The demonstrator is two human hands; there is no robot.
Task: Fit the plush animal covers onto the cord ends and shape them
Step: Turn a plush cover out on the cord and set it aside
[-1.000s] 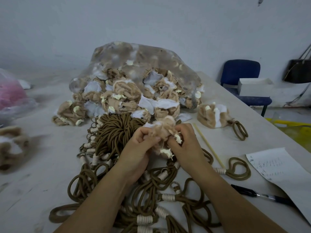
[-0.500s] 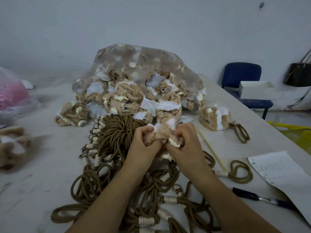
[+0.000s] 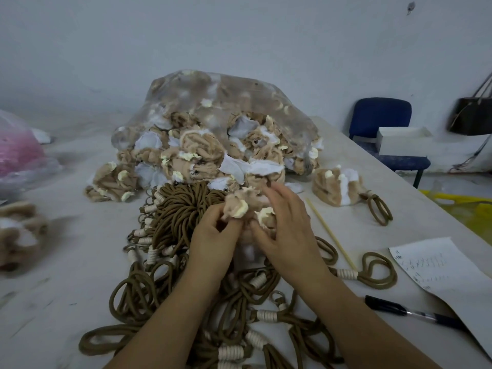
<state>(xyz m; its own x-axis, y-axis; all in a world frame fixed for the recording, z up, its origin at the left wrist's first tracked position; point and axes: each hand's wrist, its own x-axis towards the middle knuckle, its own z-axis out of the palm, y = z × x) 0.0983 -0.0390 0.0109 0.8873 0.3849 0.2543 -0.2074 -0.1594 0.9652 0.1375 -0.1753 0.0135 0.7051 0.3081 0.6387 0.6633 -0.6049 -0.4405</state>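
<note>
In the head view, a tan plush cover (image 3: 238, 207) is pinched by the left hand (image 3: 213, 241) and clasped between the thumb and spread fingers of the right hand (image 3: 288, 235), with brown cords (image 3: 178, 214) heaped beneath the grip and a bag of covers (image 3: 213, 115) beyond it.

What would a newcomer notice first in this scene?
Probably the big clear bag at the back of the table, spilling tan plush covers. In front of it lies a tangled heap of brown cords, and over that heap the left hand and right hand hold one plush cover.
</note>
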